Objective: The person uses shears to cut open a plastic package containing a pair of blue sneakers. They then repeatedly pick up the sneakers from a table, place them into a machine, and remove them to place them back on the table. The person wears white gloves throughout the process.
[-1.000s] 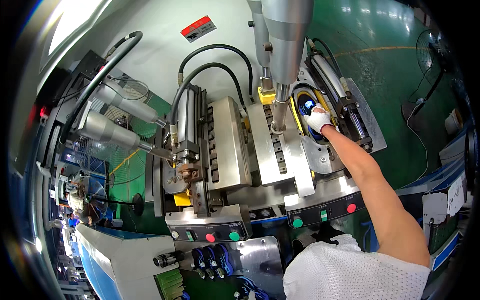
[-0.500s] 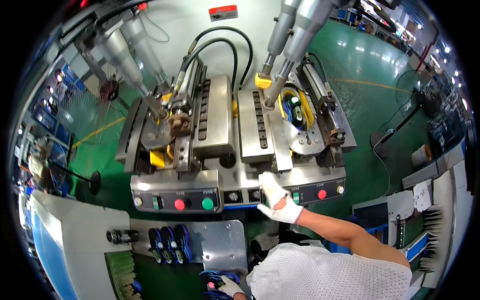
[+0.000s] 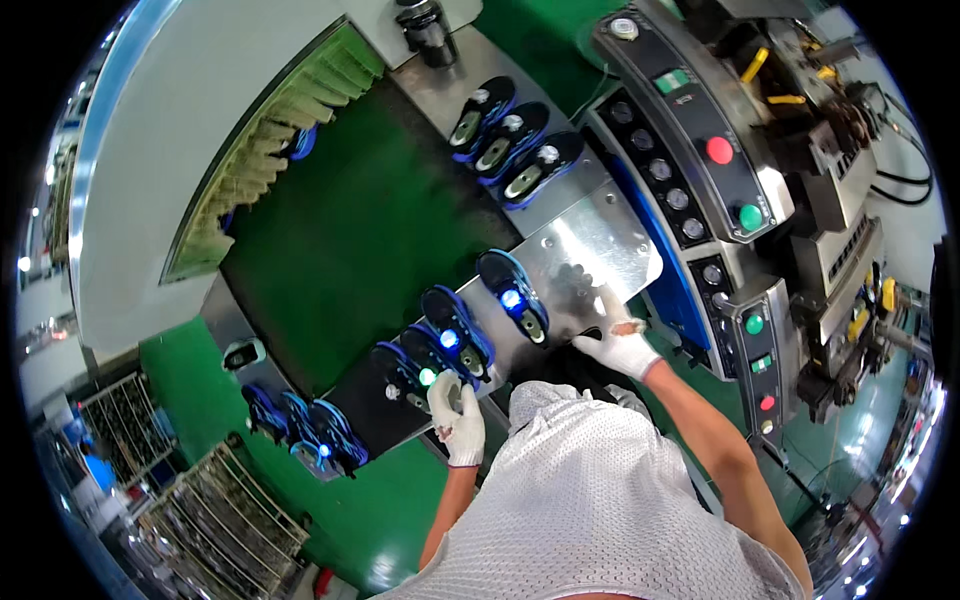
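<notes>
My left hand (image 3: 457,424), in a white glove, reaches to the end of a dark blue-edged shoe (image 3: 425,352) with a glowing green spot. Its thumb stands apart from its fingers, and I see no firm grip. Beside that shoe lie another shoe (image 3: 463,318) with a blue light and a darker one (image 3: 390,368) at the left. A separate shoe (image 3: 515,295), also lit blue, rests on the metal plate (image 3: 625,235) between my hands. My right hand (image 3: 622,346), gloved too, is open at the plate's near edge, thumb spread and nothing held.
Three shoes (image 3: 510,140) lie across the far side of the green conveyor belt (image 3: 360,220). Several more shoes (image 3: 310,430) sit at its left end. A bristle-curtained machine (image 3: 275,150) stands beyond the belt. A press with button panels (image 3: 690,110) is at the right, wire racks (image 3: 225,510) at lower left.
My view has swung left from the press to the conveyor. My right hand has come down from the press to the plate's edge; my left hand stays among the shoes.
</notes>
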The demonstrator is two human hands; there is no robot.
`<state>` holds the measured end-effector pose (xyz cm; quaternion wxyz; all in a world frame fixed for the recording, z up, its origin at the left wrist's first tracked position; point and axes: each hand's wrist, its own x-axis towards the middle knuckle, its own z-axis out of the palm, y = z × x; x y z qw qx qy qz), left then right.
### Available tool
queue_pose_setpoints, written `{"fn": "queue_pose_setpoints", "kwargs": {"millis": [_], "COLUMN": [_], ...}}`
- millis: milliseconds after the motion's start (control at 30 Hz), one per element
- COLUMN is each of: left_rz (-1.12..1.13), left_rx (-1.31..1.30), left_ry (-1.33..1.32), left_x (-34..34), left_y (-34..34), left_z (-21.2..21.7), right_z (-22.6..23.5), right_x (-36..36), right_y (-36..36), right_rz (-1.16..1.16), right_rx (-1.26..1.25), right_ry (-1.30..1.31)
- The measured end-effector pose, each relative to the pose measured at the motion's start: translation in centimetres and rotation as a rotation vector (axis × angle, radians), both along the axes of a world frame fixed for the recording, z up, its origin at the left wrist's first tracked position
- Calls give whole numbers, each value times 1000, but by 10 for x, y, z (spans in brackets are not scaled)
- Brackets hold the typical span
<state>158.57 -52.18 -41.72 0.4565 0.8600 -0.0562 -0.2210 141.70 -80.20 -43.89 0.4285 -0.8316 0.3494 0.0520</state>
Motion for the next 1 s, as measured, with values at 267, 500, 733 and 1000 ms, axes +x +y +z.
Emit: {"fn": "queue_pose_setpoints", "kwargs": {"millis": [267,500,733,1000], "left_rz": [-41,-474,-1299,-2024], "left_rx": [358,437,602,444], "left_ry": [10,282,139,52], "left_x": [17,45,-17,-189], "left_y": [-49,-131,-214,-221], "left_z": [-95,-4,21,99], "right_z": [-105,-33,49,68], "right_x": [116,78,-65,-172], "right_y": [92,47,66,233], "right_rz": [-209,-476,-1174,-2172], "right_rx": [-137,111,470,415], "right_ry": [-46,152,193,-646]}}
